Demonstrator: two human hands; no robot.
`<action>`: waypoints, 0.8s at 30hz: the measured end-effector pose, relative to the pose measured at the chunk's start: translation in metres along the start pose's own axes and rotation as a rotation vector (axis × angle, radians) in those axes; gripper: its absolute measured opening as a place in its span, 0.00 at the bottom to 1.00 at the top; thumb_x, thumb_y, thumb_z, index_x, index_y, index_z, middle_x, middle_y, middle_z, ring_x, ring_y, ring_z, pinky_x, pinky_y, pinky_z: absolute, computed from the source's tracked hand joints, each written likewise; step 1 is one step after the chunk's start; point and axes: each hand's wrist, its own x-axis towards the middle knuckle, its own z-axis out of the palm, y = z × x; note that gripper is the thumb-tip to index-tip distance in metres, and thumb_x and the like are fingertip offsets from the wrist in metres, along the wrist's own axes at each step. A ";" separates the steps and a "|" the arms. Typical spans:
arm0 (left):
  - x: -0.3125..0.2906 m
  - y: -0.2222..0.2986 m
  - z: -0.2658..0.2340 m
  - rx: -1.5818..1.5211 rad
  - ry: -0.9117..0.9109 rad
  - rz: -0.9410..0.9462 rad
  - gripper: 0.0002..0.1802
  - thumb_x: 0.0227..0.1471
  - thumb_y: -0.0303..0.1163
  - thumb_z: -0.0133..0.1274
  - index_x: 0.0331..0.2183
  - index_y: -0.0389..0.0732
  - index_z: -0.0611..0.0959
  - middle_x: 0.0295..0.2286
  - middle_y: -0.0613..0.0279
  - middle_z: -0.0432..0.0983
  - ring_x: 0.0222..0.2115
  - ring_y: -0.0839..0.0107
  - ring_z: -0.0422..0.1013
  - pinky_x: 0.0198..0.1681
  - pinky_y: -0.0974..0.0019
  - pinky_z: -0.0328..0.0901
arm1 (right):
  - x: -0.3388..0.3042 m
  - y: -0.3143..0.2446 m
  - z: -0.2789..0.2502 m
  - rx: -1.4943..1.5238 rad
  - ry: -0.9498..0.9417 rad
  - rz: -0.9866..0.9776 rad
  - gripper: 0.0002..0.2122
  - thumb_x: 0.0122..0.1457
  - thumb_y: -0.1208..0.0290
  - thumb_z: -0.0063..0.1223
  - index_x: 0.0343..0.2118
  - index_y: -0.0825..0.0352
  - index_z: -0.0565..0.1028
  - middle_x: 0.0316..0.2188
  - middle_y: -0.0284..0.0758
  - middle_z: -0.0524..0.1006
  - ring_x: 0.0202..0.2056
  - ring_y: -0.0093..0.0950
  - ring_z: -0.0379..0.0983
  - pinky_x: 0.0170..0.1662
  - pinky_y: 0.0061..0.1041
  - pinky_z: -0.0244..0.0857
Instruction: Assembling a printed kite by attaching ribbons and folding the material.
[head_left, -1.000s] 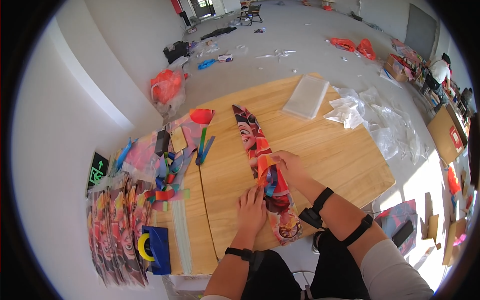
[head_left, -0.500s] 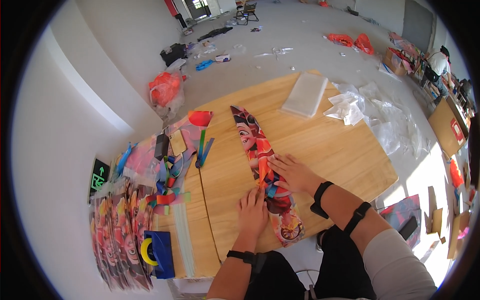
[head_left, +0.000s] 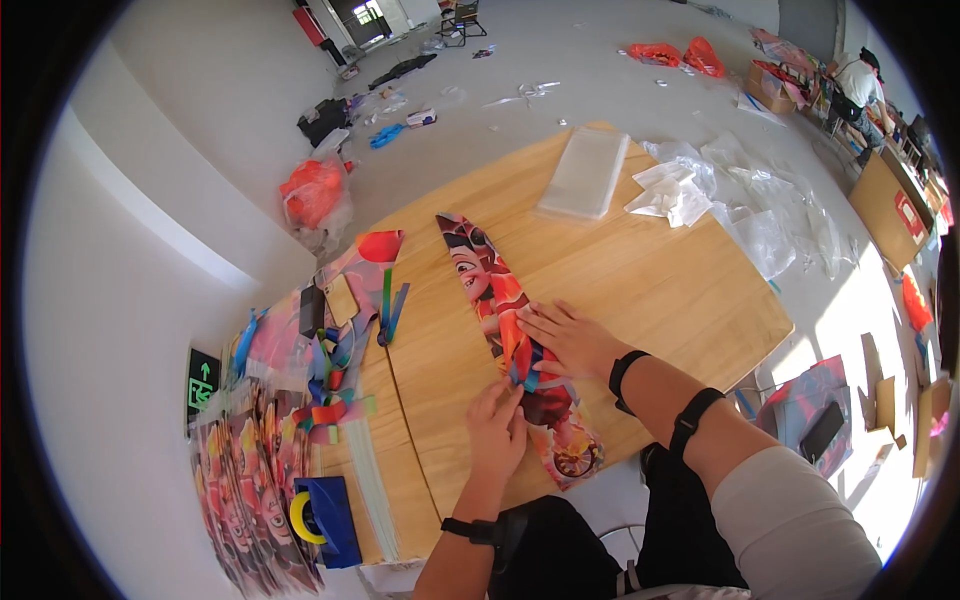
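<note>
A long, narrow folded sheet [head_left: 487, 290], printed in red, orange and blue with a cartoon face, lies slantwise on the wooden table [head_left: 640, 290]. My right hand [head_left: 572, 342] rests flat across its middle, fingers stretched out and slightly spread. At the sheet's left edge, just nearer to me, my left hand [head_left: 497, 425] is curled, with thumb and fingertips pinched on the edge by a blue patch. The fold under my right palm is hidden.
Clear plastic sleeves [head_left: 587, 172] lie at the table's far side, crumpled film [head_left: 670, 193] beside them. At left are coloured ribbons [head_left: 335, 375], a phone [head_left: 341, 299], a blue tape dispenser [head_left: 335, 520], pale strips [head_left: 372, 490] and bagged printed pieces [head_left: 250, 490]. A person [head_left: 858, 90] bends at far right.
My left hand's fingers have drawn in from lying along the sheet's edge to a tighter pinch. The right hand stays flat on the sheet. The whole view has shifted slightly.
</note>
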 end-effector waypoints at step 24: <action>0.023 0.025 -0.027 0.003 -0.146 0.063 0.34 0.63 0.34 0.52 0.66 0.36 0.63 0.66 0.44 0.57 0.66 0.47 0.55 0.68 0.49 0.54 | 0.003 0.000 0.007 -0.006 -0.015 0.034 0.41 0.62 0.40 0.49 0.72 0.61 0.55 0.72 0.32 0.56 0.73 0.32 0.47 0.74 0.42 0.39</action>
